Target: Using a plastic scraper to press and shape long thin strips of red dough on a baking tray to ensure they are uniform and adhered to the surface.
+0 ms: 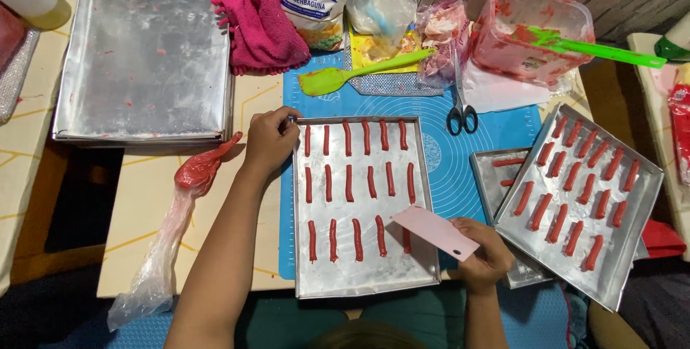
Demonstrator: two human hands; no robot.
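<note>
Right hand (487,254) grip: pink scraper (435,232), seemingly touching tray (366,281).

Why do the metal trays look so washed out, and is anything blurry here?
Head view: soft overhead light reflects dully off the empty tray and the middle tray; red strips stay sharp; only faint shadow falls under the pink scraper; edges bend slightly.

Single head camera looks steeply down, close over the table (215,248).
</note>
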